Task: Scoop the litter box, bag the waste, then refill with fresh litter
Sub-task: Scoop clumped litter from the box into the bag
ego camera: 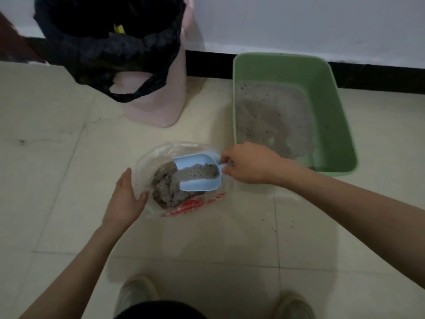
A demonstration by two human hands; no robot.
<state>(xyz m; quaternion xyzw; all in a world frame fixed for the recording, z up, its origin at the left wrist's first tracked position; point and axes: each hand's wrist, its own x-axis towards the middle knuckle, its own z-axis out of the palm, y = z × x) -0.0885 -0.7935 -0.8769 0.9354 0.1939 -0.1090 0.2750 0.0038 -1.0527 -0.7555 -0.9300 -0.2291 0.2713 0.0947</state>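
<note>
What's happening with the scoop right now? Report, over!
Right hand grips blue scoop, loaded with litter, over clear bag. Left hand open, steadying bag's edge. Green litter box still part full. Nothing blocking.

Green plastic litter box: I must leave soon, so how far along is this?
Partly scooped: the green plastic litter box shows bare floor, with clumps in the clear plastic bag. The right hand holds a loaded blue plastic scoop over it. Remaining: bagging, refilling.

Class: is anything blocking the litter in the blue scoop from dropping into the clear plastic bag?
Nothing visible. The scoop sits over the open bag, whose rim the left hand touches; the right hand grips the handle.
</note>
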